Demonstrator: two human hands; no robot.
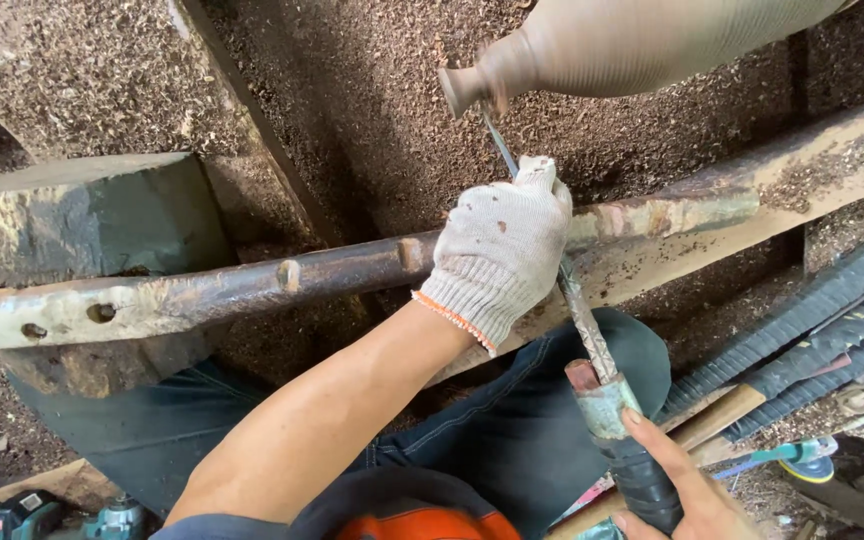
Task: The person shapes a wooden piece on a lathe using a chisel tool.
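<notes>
A brown wooden vase-shaped piece (pixel 632 45) blurs with spin at the top, its narrow neck pointing left. A long metal turning chisel (pixel 582 320) runs from its dark handle up to the neck. My left hand (pixel 497 250), in a white knit glove, presses the chisel blade down onto a rusty metal bar (pixel 252 285) that lies across the view. My bare right hand (pixel 677 485) grips the chisel's black handle at the lower right. The chisel tip touches the spinning wood just under the neck.
Wood shavings cover the ground and the wooden beam (pixel 832 160) behind the bar. A heavy grey-green block (pixel 82 215) stands at left. Dark ribbed rods (pixel 832 320) lie at right. A green power drill (pixel 22 515) rests at bottom left. My knees in dark trousers (pixel 512 420) are below.
</notes>
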